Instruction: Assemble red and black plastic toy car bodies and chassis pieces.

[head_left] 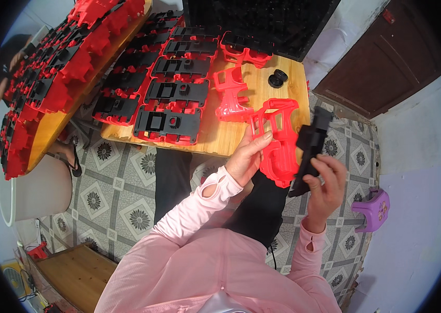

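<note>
Head: left grip [247,159] holds red frame [283,152] — right grip [326,189], black plate [313,138] (tilted).

Left hand [246,159] and right hand [328,185] grip, just apart, forearms [194,213] angled forward

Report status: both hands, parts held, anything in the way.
Left hand gripping red frame. Right hand gripping black plate, beside the frame, not seated in it; contact unclear. Nothing visible between them.
</note>
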`<action>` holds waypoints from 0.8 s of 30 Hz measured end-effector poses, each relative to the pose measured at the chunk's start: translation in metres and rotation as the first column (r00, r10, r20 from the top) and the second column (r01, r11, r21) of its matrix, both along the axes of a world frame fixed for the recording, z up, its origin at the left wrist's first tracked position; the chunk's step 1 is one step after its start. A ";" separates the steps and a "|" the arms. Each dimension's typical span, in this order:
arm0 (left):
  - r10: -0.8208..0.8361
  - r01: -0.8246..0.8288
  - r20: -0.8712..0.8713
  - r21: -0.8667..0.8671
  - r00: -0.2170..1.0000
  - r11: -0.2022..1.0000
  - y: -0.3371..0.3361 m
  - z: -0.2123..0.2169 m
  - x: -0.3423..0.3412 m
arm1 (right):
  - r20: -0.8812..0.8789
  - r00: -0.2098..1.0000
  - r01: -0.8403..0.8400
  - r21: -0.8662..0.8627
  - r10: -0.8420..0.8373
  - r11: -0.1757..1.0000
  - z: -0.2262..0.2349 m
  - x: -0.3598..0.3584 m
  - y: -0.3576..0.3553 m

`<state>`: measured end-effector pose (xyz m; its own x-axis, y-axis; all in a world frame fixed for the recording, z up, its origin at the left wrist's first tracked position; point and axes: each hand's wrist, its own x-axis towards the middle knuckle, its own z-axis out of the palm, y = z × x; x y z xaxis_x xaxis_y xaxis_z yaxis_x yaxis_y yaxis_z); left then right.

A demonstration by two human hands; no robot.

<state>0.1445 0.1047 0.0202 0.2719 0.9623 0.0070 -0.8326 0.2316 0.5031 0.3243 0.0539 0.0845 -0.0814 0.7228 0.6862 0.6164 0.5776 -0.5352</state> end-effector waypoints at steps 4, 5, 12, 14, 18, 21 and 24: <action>0.021 -0.020 -0.026 0.016 0.999 1.000 -0.006 0.006 -0.005 | 0.109 0.989 -0.104 0.041 0.099 0.994 0.002 -0.015 0.004; 0.014 -0.013 -0.039 0.019 0.999 1.000 -0.006 0.004 -0.006 | 0.089 0.991 -0.101 0.014 0.099 0.995 0.001 -0.015 0.004; -0.041 0.046 -0.052 0.106 0.998 0.993 -0.009 0.004 -0.013 | 0.125 0.981 -0.148 0.011 0.145 0.989 0.008 -0.019 0.002; -0.036 0.042 -0.050 0.121 0.998 0.992 -0.007 0.004 -0.013 | 0.131 0.980 -0.153 0.006 0.151 0.988 0.009 -0.020 0.003; -0.061 0.058 0.026 0.107 0.998 0.993 -0.009 0.013 -0.014 | 0.147 0.976 -0.163 0.019 0.159 0.986 0.009 -0.019 0.004; -0.071 0.067 0.031 0.117 0.997 0.991 -0.006 0.004 -0.016 | 0.200 0.968 -0.168 0.054 0.154 0.984 0.009 -0.019 0.005; -0.053 0.046 0.070 0.104 0.996 0.994 -0.006 0.001 -0.015 | 0.249 0.959 -0.159 0.084 0.134 0.984 0.010 -0.019 0.007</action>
